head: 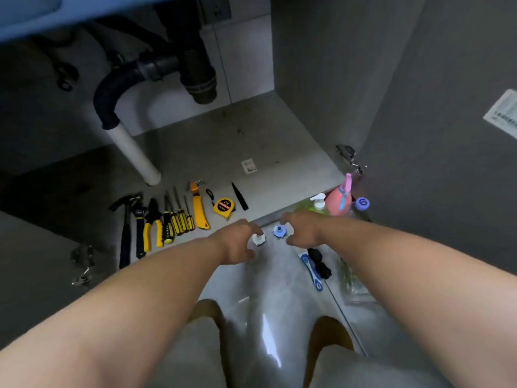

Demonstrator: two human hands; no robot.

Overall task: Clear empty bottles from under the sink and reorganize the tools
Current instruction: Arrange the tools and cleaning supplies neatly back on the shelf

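The sink cabinet stands open, with a dark drain pipe (195, 71) at the far side and a white pipe (134, 152) running down to the grey cabinet floor (260, 135). Along that floor's near edge the tools lie in a row, from left to right: hammer (124, 233), wrench (139, 233), pliers (152, 222), screwdrivers (179, 217), yellow knife (200, 214), tape measure (223, 208).

The right door (433, 135) is swung out. By its near corner stand a pump bottle (319, 201), a pink spray bottle (340, 200) and a purple-cap bottle (362, 204), close together.

On the glossy tile floor (282, 264) just before the cabinet are two clear bottles. The left hand (237, 242) grasps the white-cap bottle (257, 238) with fingers curled round its neck. The right hand (302, 231) is curled likewise round the blue-cap bottle (278, 231). A blue brush (312, 271) lies on the tiles to the right.
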